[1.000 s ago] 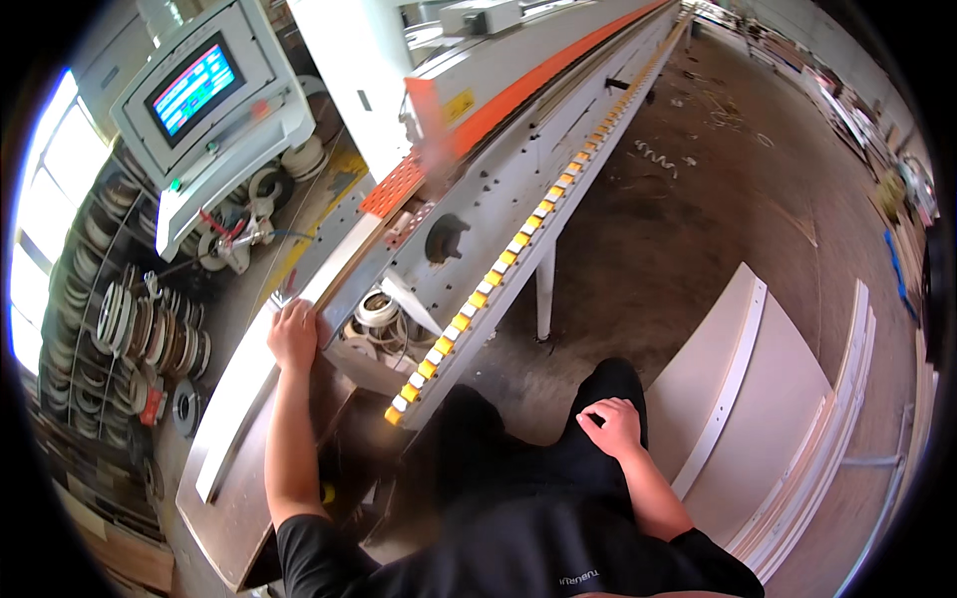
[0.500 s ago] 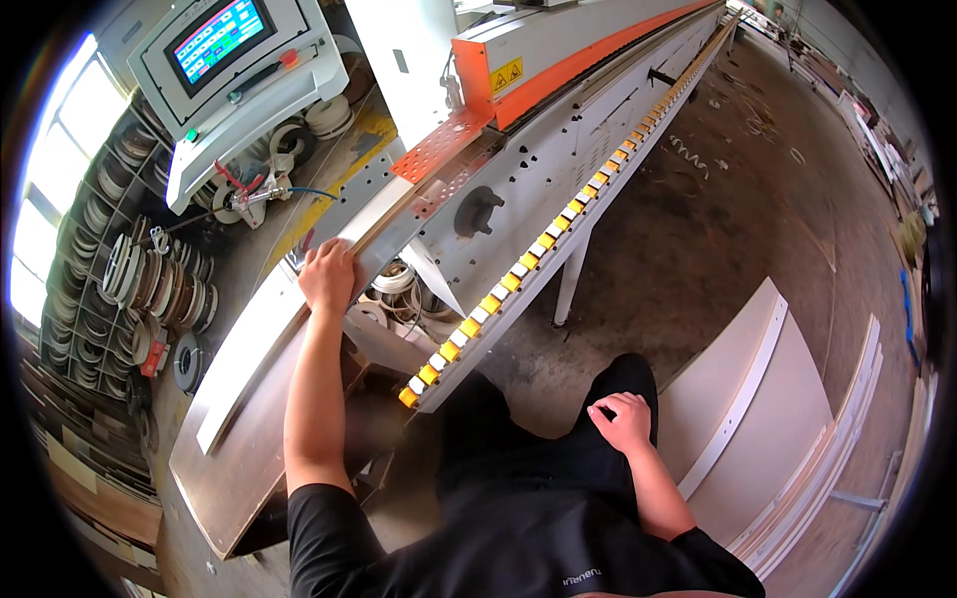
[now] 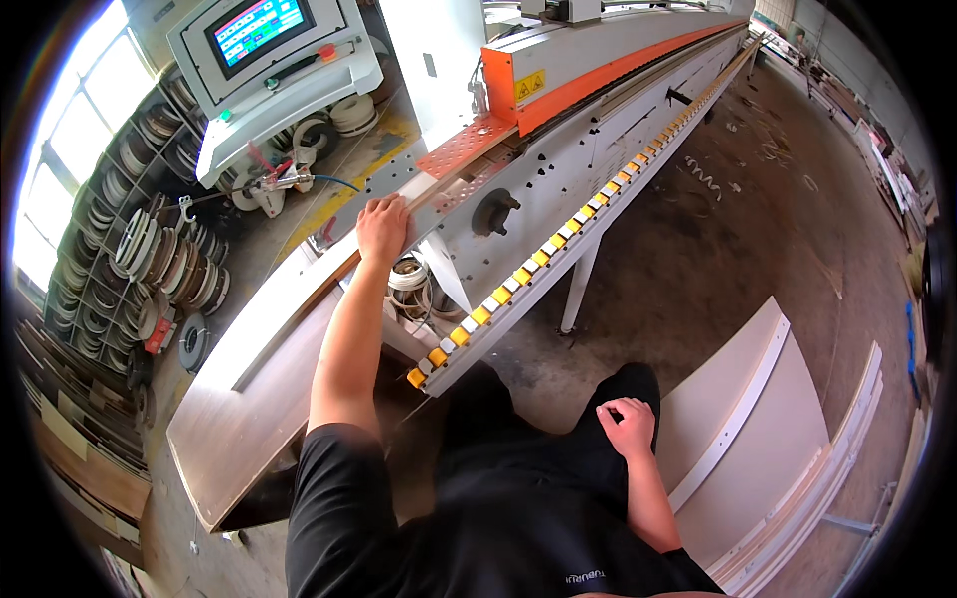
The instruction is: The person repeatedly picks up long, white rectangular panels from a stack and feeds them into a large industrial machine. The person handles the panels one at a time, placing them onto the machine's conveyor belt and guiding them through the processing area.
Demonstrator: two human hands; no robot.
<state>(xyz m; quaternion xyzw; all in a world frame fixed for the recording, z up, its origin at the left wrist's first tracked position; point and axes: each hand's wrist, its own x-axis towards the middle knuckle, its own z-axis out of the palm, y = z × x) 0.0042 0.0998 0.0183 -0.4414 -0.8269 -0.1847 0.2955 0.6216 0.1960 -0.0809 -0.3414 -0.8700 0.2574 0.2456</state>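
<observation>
My left hand (image 3: 383,227) lies over a long white board strip (image 3: 281,321), its fingers bent across the top near the machine's infeed end. The strip lies along the machine's guide, its near end over a brown wooden table (image 3: 224,424). Just ahead of that hand is an orange perforated guard (image 3: 467,146) on the long edge-banding machine (image 3: 568,184). Held low by my right thigh, my right hand (image 3: 628,427) has its fingers curled in, with nothing seen in it.
A rail of yellow and white rollers (image 3: 498,296) runs along the machine's near side. A control panel with a lit screen (image 3: 261,35) stands at upper left, near racks of edge-band rolls (image 3: 150,239). Pale panels (image 3: 773,419) and strips (image 3: 832,478) lean at right.
The white strip has slid forward and right toward the machine, my left hand moving along with it. My right hand stays by my thigh. The view has shifted slightly.
</observation>
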